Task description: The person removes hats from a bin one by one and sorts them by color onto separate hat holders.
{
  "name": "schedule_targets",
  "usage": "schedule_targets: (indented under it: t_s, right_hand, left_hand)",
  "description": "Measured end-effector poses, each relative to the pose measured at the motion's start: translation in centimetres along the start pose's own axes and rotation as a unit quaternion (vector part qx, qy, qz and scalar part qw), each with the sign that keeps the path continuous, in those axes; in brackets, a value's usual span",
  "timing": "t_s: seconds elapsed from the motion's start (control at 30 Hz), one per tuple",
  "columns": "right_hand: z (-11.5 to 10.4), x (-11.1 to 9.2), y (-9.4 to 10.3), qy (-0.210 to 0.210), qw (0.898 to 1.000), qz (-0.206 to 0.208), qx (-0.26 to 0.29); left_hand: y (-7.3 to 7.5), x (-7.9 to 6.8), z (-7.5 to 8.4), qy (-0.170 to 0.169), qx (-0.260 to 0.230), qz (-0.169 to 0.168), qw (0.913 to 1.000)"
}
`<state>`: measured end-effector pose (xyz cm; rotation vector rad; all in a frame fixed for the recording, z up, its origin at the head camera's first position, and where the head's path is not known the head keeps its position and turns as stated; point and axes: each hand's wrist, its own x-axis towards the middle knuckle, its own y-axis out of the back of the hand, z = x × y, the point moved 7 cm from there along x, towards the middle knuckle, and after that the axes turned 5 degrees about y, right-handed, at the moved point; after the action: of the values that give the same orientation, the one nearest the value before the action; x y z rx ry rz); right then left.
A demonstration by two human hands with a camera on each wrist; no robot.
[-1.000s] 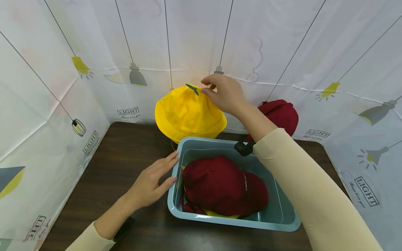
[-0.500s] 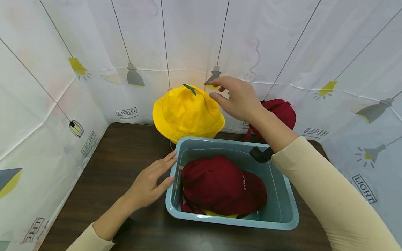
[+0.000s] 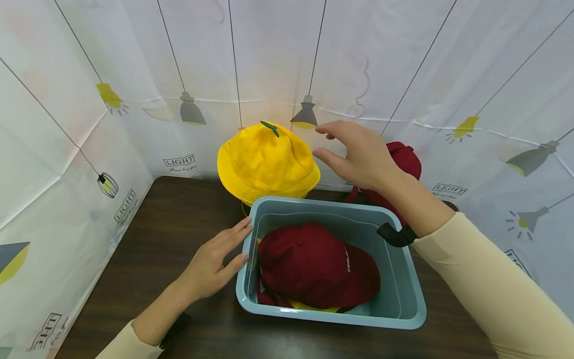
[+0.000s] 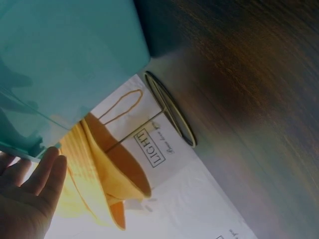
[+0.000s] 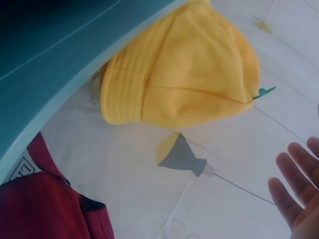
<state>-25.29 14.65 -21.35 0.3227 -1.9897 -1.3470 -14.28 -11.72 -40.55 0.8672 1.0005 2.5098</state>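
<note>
A yellow bucket hat (image 3: 268,162) with a green sprout on top sits behind the blue-grey plastic bin (image 3: 334,202); the left wrist view shows a thin wire stand with a round base (image 4: 172,109) below it. My right hand (image 3: 358,154) hovers to the right of this hat, fingers relaxed and holding nothing. With straight fingers, my left hand (image 3: 215,262) touches the bin's left rim. Inside the bin lies a dark red baseball cap (image 3: 314,264), with bits of yellow cloth showing under it. Another dark red cap (image 3: 405,159) stands behind, partly hidden by my right forearm.
The bin stands on a dark wooden table (image 3: 179,224). White curtains (image 3: 269,50) printed with lamps close off the back and both sides. Black straps with camera mounts (image 3: 396,235) sit on my wrists.
My right hand has drawn away from the yellow bucket hat, moving right and slightly down towards the rear red cap. The left hand has stayed at the bin's rim.
</note>
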Motion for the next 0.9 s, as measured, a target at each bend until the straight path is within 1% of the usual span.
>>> schedule_targets:
  t_s: [0.17,0.3,0.37,0.47,0.57,0.73,0.9]
  right_hand:
    - [-0.5,-0.9,0.4,0.028,1.000,0.006,-0.003]
    - [-1.0,-1.7,0.5,0.054,0.999,0.003,-0.003]
    - [-1.2,-2.1,0.4,0.057,0.998,-0.004,-0.001]
    - [-1.3,-2.8,0.2,0.050,0.999,-0.017,0.007]
    - [-1.3,-3.4,0.0,0.050,0.998,-0.022,0.016]
    - [-1.7,-4.5,-0.3,0.072,0.997,-0.021,0.033]
    - [-1.7,-5.6,-0.9,0.080,0.994,-0.044,0.053]
  left_hand:
    - [0.0,0.0,0.0,-0.009,0.000,0.004,0.9999]
    - [-0.1,-0.1,0.0,-0.013,-0.001,0.006,0.9999]
    - [0.0,-0.1,0.0,-0.011,-0.003,0.005,0.9999]
    - [0.0,-0.1,0.0,-0.007,-0.005,0.003,1.0000]
    - [0.0,-0.1,0.1,-0.003,-0.007,0.001,1.0000]
    - [0.0,-0.1,0.1,-0.005,-0.010,0.003,0.9999]
    - [0.0,-0.1,0.1,-0.009,-0.012,0.007,0.9999]
